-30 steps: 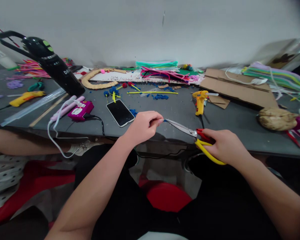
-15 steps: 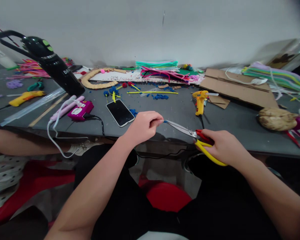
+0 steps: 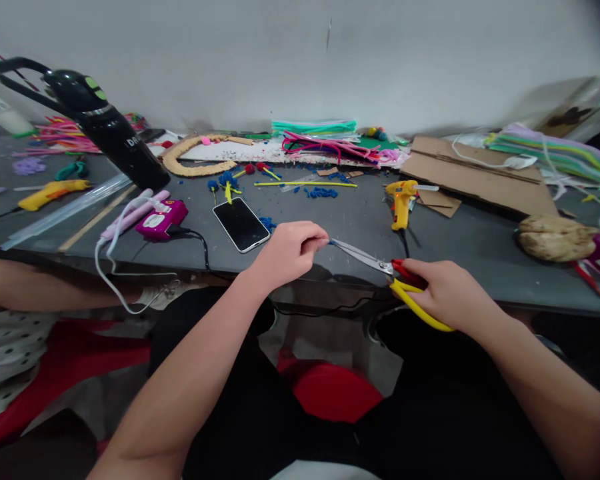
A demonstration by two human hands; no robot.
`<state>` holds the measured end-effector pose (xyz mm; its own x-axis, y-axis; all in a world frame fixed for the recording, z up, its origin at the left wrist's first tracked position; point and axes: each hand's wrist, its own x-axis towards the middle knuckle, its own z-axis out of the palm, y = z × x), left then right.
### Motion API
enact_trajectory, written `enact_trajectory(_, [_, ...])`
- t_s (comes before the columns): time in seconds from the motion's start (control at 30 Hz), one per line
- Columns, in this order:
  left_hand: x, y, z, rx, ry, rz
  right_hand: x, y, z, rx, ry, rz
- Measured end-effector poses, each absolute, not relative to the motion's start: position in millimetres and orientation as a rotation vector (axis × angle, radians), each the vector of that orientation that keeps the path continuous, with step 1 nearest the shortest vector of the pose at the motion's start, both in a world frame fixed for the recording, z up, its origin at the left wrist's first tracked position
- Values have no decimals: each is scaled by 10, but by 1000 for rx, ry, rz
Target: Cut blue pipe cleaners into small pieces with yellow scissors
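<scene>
My right hand (image 3: 447, 293) is wrapped round the red and yellow handles of a pair of scissors (image 3: 367, 257). Their metal blades point left, with the tips at the fingers of my left hand (image 3: 295, 250). Thumb and forefinger of that hand pinch a short blue pipe cleaner (image 3: 331, 242), of which only a bit shows at the blade tips. Both hands are held above the front edge of the grey table (image 3: 350, 207). Behind them lie small blue clippings (image 3: 321, 193) and a yellow pipe cleaner (image 3: 305, 184).
A phone (image 3: 241, 225) lies left of my hands, near a purple power socket (image 3: 161, 220) with cables. A yellow glue gun (image 3: 401, 203) stands behind the scissors. Further back are cardboard (image 3: 473, 175) and pipe cleaner bundles (image 3: 314, 127). A black bottle (image 3: 123, 143) leans at left, beside another person's arm or leg (image 3: 55, 283).
</scene>
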<state>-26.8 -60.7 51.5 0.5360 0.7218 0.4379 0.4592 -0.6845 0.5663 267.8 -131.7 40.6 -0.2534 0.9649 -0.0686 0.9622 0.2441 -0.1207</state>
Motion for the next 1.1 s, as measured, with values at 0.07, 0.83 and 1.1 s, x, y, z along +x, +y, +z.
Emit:
enact_trajectory(0.07, [-266, -609, 520, 2393, 968, 941, 2676, -1315, 401, -1903, -2460, 215])
enact_trajectory(0.83, [-257, -623, 520, 2319, 999, 982, 2667, -1346, 438, -1872, -2352, 317])
enact_trajectory(1.1, [-270, -620, 518, 2316, 982, 981, 2701, -1336, 419, -1886, -2356, 314])
